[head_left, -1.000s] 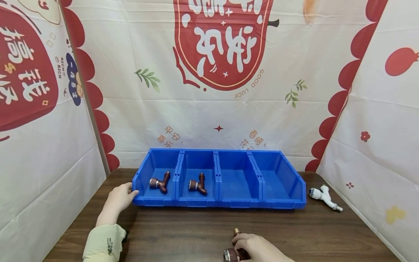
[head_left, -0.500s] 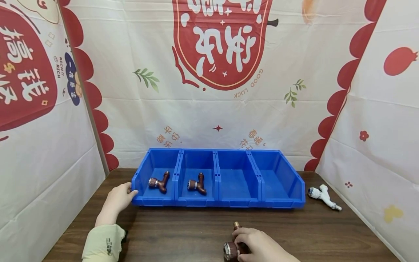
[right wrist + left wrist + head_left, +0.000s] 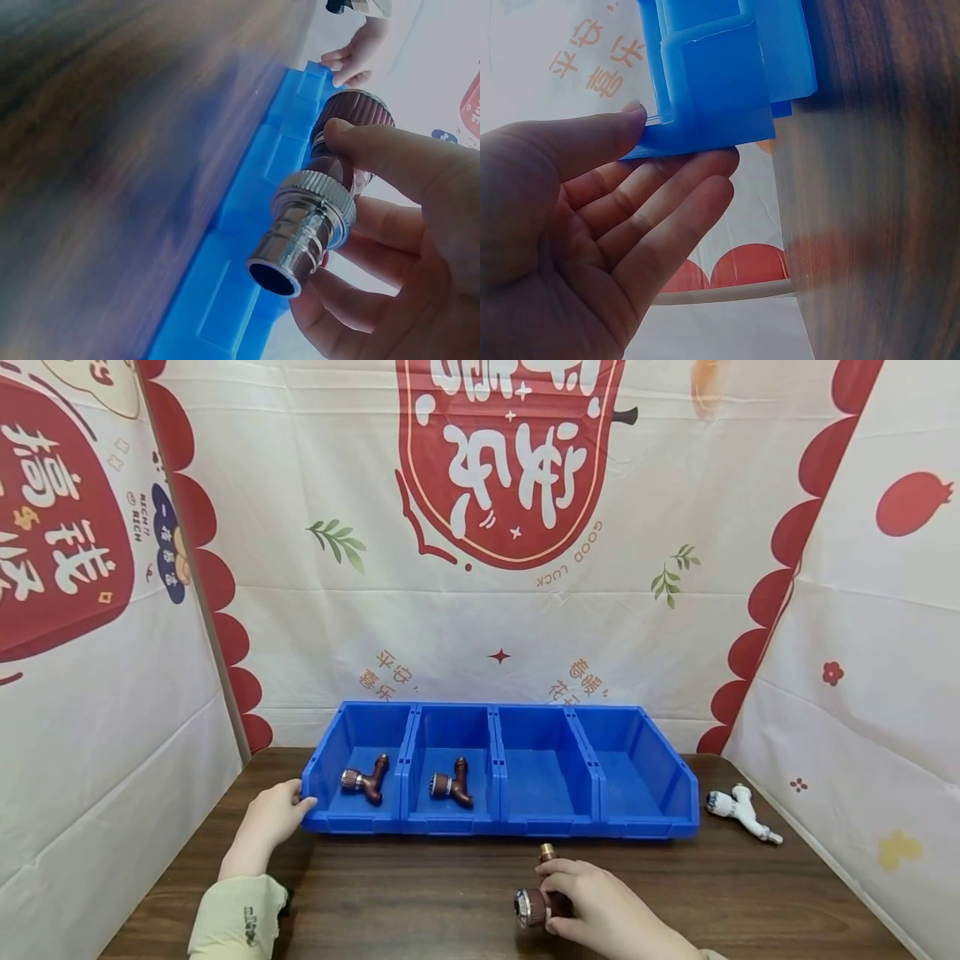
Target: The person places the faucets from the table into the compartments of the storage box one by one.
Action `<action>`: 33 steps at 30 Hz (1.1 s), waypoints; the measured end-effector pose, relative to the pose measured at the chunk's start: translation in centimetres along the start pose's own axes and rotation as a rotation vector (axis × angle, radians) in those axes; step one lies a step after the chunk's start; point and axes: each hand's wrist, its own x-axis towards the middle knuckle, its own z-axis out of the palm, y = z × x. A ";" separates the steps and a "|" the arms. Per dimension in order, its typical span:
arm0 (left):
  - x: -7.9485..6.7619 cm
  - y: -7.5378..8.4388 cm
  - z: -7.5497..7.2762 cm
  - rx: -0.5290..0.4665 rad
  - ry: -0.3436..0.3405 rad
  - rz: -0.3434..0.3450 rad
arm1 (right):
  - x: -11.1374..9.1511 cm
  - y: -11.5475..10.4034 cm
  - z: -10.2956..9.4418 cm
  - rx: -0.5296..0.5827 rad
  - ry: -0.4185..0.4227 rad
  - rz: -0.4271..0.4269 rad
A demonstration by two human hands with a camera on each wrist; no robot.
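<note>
My right hand (image 3: 600,906) grips a dark brown faucet (image 3: 536,906) above the table in front of the bins. Its ribbed knob points left and its brass end points away from me. In the right wrist view a silver hose nozzle (image 3: 292,244) shows on the faucet, with thumb and fingers on either side. My left hand (image 3: 273,814) pinches the left wall of the blue storage bin row (image 3: 457,827), thumb on the rim and fingers (image 3: 694,199) against the outside. One brown faucet (image 3: 367,779) lies in the leftmost compartment, another (image 3: 453,783) in the second.
A white faucet (image 3: 742,812) lies on the brown wood-grain table (image 3: 405,893), right of the bins. The two right compartments (image 3: 637,785) show bare blue floors. Printed cloth (image 3: 480,618) hangs behind the bins and on both sides.
My right hand has moved the brown faucet forward, away from me and closer to the bins. My left hand stays at the bin's left wall.
</note>
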 end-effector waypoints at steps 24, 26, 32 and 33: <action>-0.2 0.2 -0.1 -0.007 0.009 0.017 | 0.9 0.5 -0.1 -0.119 0.232 0.006; -0.2 0.2 -0.1 -0.007 0.010 0.020 | 0.8 0.6 0.0 -0.119 0.249 0.005; -0.4 0.3 -0.1 -0.006 0.010 0.019 | 0.8 0.7 -0.1 -0.134 0.283 0.001; -0.4 0.3 -0.1 -0.004 0.010 0.018 | 0.8 0.6 -0.2 -0.138 0.283 0.005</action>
